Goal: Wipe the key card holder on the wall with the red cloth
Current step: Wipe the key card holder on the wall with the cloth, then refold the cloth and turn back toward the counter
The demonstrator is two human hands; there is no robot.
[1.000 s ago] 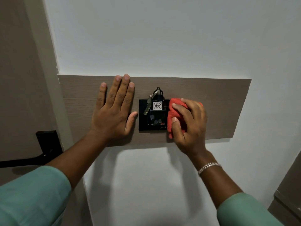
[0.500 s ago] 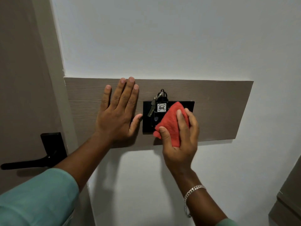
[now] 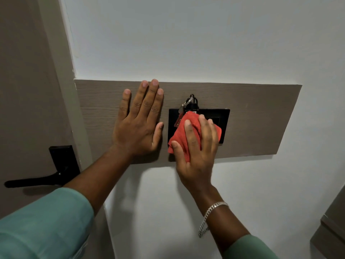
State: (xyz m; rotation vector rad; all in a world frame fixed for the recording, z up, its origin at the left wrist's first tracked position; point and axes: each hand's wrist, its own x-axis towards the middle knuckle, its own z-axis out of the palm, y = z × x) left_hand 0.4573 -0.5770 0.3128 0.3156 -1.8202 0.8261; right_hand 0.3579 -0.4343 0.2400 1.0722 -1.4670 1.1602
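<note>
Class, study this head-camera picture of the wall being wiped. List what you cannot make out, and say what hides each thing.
- Middle of the black rectangular key card holder: head view, covered by the red cloth and the right hand.
- Key tag's writing: hidden behind the cloth.
- Silver keys: lower part covered by the cloth.
- Brown wooden panel under the flat left hand: hidden.
- Grey-brown furniture: cut off by the right edge.

the red cloth (image 3: 188, 131) looks soft and bumpy, like a woven towel. the key card holder (image 3: 224, 116) is black plastic, smooth and a bit shiny. the keys (image 3: 183, 106) on it are shiny metal. the panel (image 3: 261, 118) behind is brown wood with fine lines, not shiny. the wall (image 3: 186, 43) is white, flat paint. the bracelet (image 3: 209, 215) is shiny metal chain. the door handle (image 3: 37, 181) is dull black.
</note>
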